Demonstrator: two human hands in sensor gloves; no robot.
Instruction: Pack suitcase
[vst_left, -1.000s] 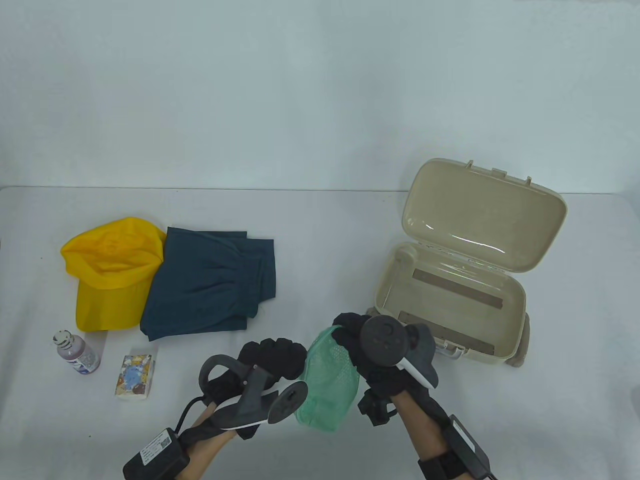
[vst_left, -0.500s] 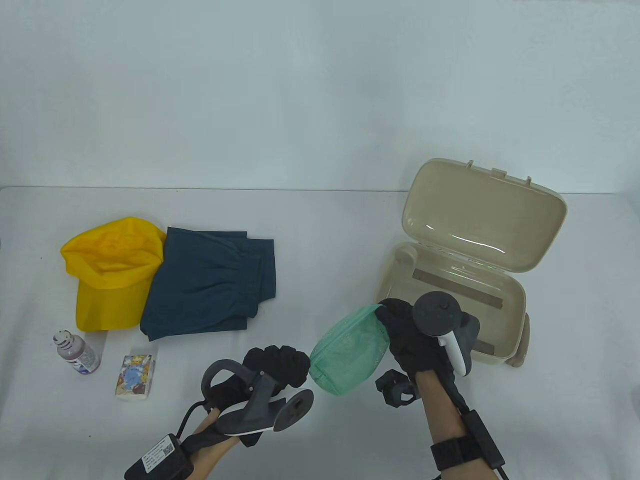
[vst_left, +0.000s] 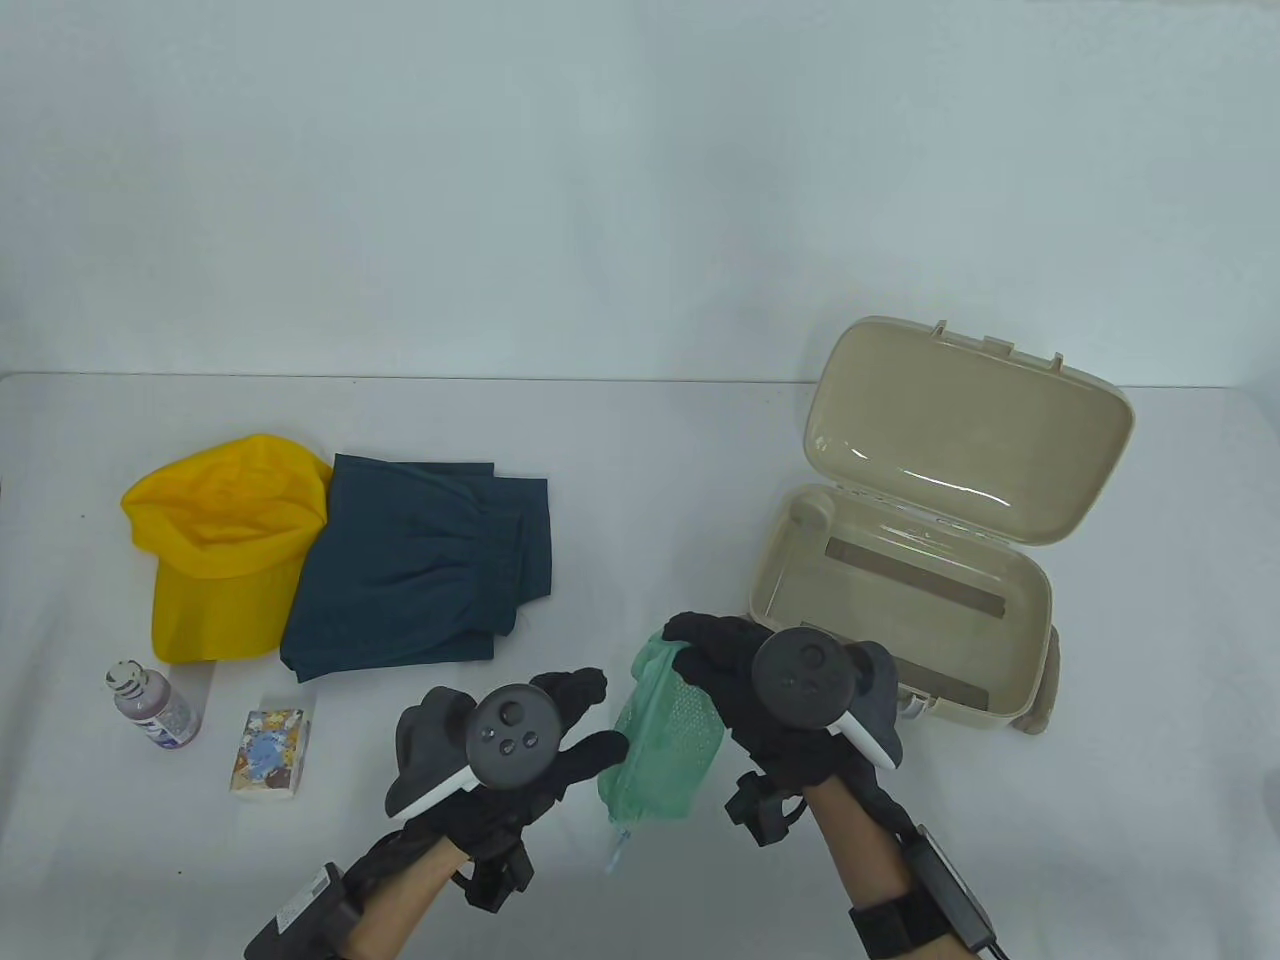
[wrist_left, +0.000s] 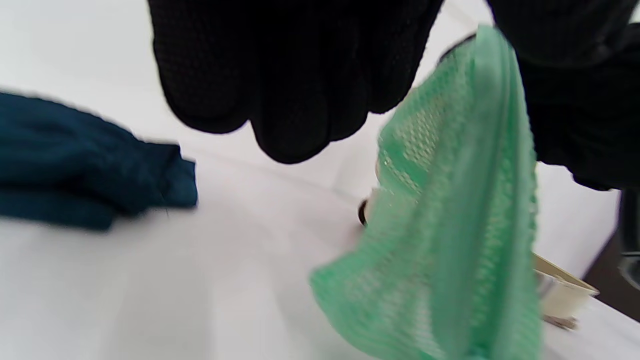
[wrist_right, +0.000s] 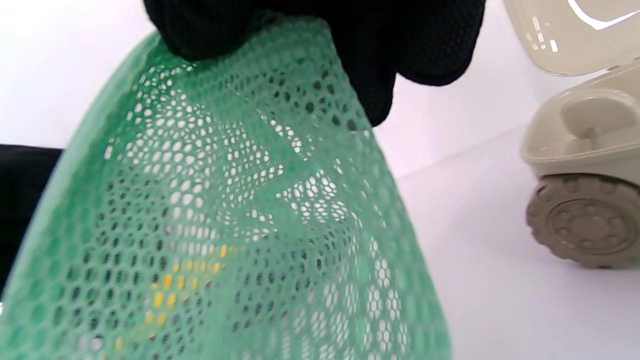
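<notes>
A green mesh pouch (vst_left: 662, 745) hangs just above the table's front middle. My right hand (vst_left: 692, 640) grips its top edge. The right wrist view shows my fingers (wrist_right: 350, 45) pinching the mesh (wrist_right: 240, 225). My left hand (vst_left: 592, 718) is palm down with fingers spread, close beside the pouch's left edge and holding nothing. In the left wrist view its fingers (wrist_left: 290, 75) hang apart from the pouch (wrist_left: 450, 240). The beige suitcase (vst_left: 1042, 610) stands open at the right, lid (vst_left: 960, 430) raised, its base holding none of the items.
A yellow cap (vst_left: 215, 540) and folded dark blue shorts (vst_left: 420, 570) lie at the left. A small bottle (vst_left: 155, 705) and a tissue pack (vst_left: 268, 750) sit at the front left. The suitcase wheel (wrist_right: 580, 220) is near my right hand.
My right hand carried the pouch toward the suitcase, then brought it back left and lower. My left hand turned palm down and spread its fingers next to the pouch.
</notes>
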